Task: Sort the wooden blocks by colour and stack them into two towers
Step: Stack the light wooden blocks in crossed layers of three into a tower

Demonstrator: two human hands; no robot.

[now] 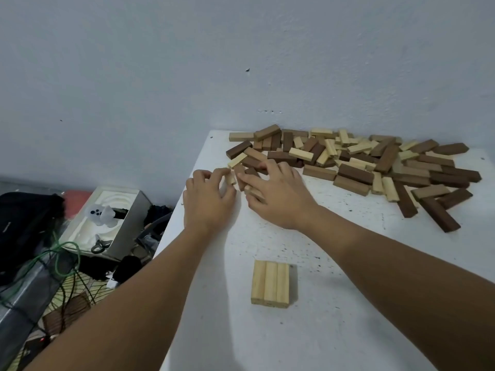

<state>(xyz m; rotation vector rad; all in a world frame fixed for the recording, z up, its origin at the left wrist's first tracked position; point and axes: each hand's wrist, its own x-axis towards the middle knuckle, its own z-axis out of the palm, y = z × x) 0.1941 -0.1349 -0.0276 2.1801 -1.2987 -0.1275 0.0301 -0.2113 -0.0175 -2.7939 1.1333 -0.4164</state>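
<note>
Three pale blocks [270, 284] are lying side by side nearest the viewer, long axes pointing away, starting one tower on the white table [334, 303]. Beyond them, the mixed pile [356, 162] is lining the wall. The right hand [276, 194] and left hand [207, 199] are curling around pale blocks at the pile's near-left edge.

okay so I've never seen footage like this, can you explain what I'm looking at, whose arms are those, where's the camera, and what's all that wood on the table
There is one picture, taken by a wide-angle camera on a person's head, looking down at their own bare arms. On the white table lies a mixed pile of light and dark wooden blocks. Nearer the person, three light blocks lie side by side, the start of one tower. The left hand pinches a light block at the pile's edge. The right hand curls over blocks beside it; exactly what it holds is hidden.
</note>
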